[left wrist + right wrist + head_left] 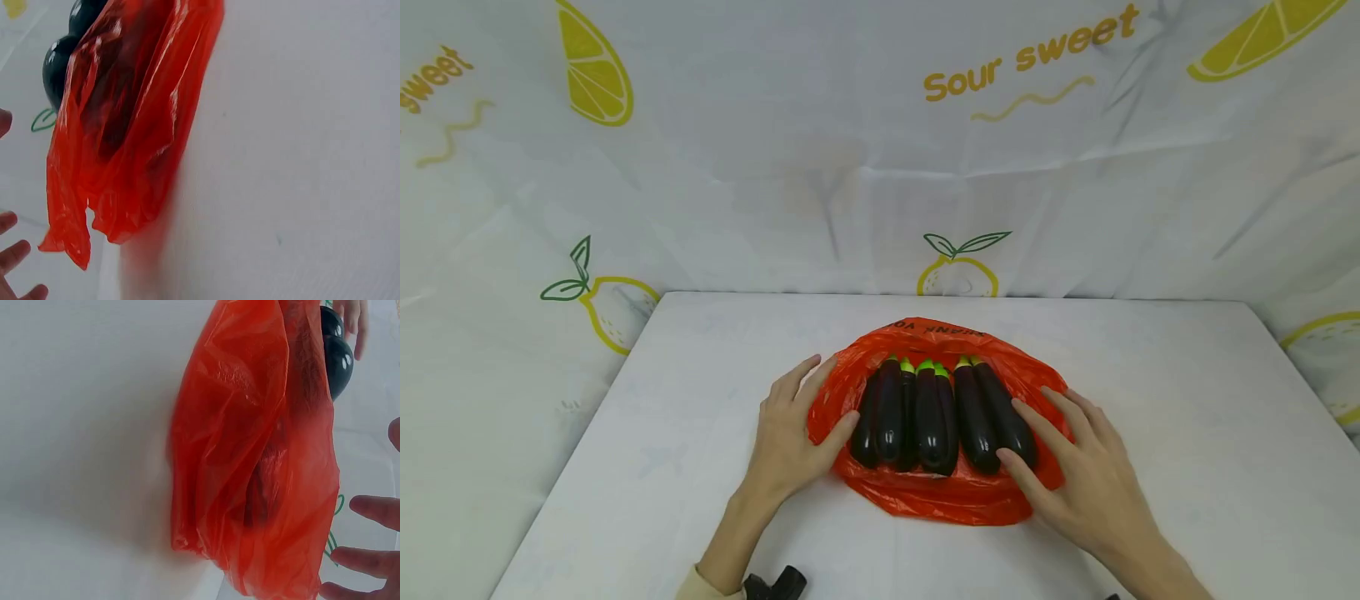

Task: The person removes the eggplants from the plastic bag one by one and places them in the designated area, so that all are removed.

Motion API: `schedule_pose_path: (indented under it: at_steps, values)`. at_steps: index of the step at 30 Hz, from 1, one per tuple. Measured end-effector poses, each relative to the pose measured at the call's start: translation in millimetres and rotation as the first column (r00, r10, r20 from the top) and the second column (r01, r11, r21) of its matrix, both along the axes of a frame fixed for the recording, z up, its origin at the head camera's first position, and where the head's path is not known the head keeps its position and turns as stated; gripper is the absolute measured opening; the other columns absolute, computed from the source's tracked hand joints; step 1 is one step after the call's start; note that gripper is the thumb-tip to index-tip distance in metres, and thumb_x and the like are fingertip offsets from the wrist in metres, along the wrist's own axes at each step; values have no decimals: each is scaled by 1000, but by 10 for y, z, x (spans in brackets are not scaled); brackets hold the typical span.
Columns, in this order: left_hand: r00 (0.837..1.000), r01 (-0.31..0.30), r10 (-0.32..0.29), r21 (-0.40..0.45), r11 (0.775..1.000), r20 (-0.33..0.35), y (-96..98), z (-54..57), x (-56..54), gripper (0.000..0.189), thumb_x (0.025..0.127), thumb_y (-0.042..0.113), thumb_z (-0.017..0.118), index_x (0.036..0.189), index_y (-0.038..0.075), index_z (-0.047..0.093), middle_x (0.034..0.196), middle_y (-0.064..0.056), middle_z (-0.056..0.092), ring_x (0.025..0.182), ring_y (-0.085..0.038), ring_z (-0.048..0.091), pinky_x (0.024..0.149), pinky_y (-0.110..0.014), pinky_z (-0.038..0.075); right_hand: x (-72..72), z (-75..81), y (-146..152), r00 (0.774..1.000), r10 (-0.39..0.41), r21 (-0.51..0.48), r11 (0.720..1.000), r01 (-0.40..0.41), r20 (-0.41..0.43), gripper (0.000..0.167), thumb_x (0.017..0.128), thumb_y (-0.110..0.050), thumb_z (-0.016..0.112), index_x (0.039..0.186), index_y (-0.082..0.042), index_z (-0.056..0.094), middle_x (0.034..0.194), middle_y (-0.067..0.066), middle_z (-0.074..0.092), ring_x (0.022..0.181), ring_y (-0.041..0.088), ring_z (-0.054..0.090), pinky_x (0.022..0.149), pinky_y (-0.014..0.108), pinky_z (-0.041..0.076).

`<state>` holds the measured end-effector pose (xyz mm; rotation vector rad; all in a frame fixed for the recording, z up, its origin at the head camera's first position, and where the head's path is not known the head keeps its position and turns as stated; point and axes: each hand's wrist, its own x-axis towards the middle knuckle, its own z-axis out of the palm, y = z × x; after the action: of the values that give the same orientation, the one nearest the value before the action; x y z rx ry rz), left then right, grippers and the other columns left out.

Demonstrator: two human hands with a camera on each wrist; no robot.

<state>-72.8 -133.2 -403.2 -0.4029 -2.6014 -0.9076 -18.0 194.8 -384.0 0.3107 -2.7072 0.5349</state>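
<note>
Several dark, glossy eggplants (931, 421) with green stem ends lie side by side in an opened red plastic bag (951, 506) on the white table. At the bag's left edge is my left hand (786, 437), fingers spread and thumb tip close to the leftmost eggplant. My right hand (1086, 479) is spread over the bag's right side, its thumb and index fingertips by the rightmost eggplant; whether they touch it I cannot tell. Loose fingers (14, 256) show in the left wrist view, beside the bag's hanging folds. In the right wrist view, straight fingers (365, 562) are near the red plastic.
The white tabletop (700, 400) extends on both sides of the bag. Behind it hangs a pale cloth (760, 208) printed with lemons and lettering. A small black object (778, 583) is by my left wrist at the bottom edge.
</note>
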Motion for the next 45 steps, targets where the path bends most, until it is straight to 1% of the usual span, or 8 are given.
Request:
schedule_pose_path:
  at_steps: [4, 9, 18, 24, 30, 33, 40, 45]
  values:
    - [1000, -25, 22, 147, 989, 21, -68, -53, -93, 64, 86, 31, 75, 145, 15, 56, 141, -14, 60, 128, -35, 55, 101, -63, 48, -6, 12, -55, 999, 18, -31, 999, -19, -32, 62, 75, -36, 84, 132, -18, 68, 133, 18, 59, 128, 41, 46, 97, 69, 43]
    - [996, -71, 51, 301, 951, 76, -143, -163, -162, 59, 87, 23, 76, 142, 13, 58, 130, -16, 65, 114, -32, 61, 89, -50, 53, -23, 26, -132, 999, 32, -60, 998, -33, -17, 62, 74, -34, 86, 131, -16, 68, 126, 12, 61, 123, 32, 48, 88, 63, 53]
    - [988, -155, 139, 407, 900, 69, -213, -346, -272, 40, 88, 17, 77, 124, 1, 70, 102, -12, 73, 87, -19, 67, 75, -25, 54, -62, 29, -255, 995, 96, -201, 976, -88, 29, 66, 75, -31, 90, 136, -21, 66, 120, 3, 64, 111, 18, 56, 78, 46, 61]
    - [994, -113, 94, 559, 821, 63, -247, -495, -346, 27, 87, 6, 79, 112, -3, 74, 91, -16, 72, 77, 0, 61, 69, -12, 51, -136, 37, -353, 982, 173, -383, 914, -131, 78, 58, 79, -25, 88, 133, -18, 67, 110, 1, 69, 97, 15, 62, 78, 28, 60]
    - [998, -56, 38, 649, 758, 42, -262, -560, -384, 16, 88, 0, 75, 105, -1, 77, 86, -18, 70, 74, -2, 60, 68, -12, 50, -203, 11, -480, 975, 215, -461, 872, -163, 62, 57, 78, -19, 89, 131, -12, 68, 110, 4, 69, 93, 16, 63, 77, 24, 60]
    - [999, -43, 25, 637, 770, 38, -270, -569, -397, 14, 88, 1, 76, 102, 1, 78, 84, -16, 70, 73, -1, 60, 67, -12, 50, -227, 8, -533, 975, 209, -472, 869, -150, 75, 57, 78, -21, 89, 130, -10, 69, 113, 6, 69, 95, 18, 65, 77, 26, 61]
    - [999, -33, 35, 540, 841, 7, -282, -608, -406, 9, 86, 5, 78, 95, 6, 79, 77, -11, 70, 69, -1, 55, 61, -14, 44, -261, -12, -621, 979, 175, -502, 859, -103, 100, 56, 78, -25, 89, 128, -8, 70, 112, 8, 69, 93, 20, 64, 74, 28, 61]
    - [999, -53, 52, 518, 854, 17, -256, -629, -402, 9, 83, 3, 80, 92, 6, 79, 74, -9, 68, 66, -1, 50, 59, -16, 42, -265, -60, -680, 982, 152, -518, 852, -71, 115, 55, 78, -27, 89, 125, -7, 71, 109, 7, 69, 89, 18, 62, 72, 25, 60]
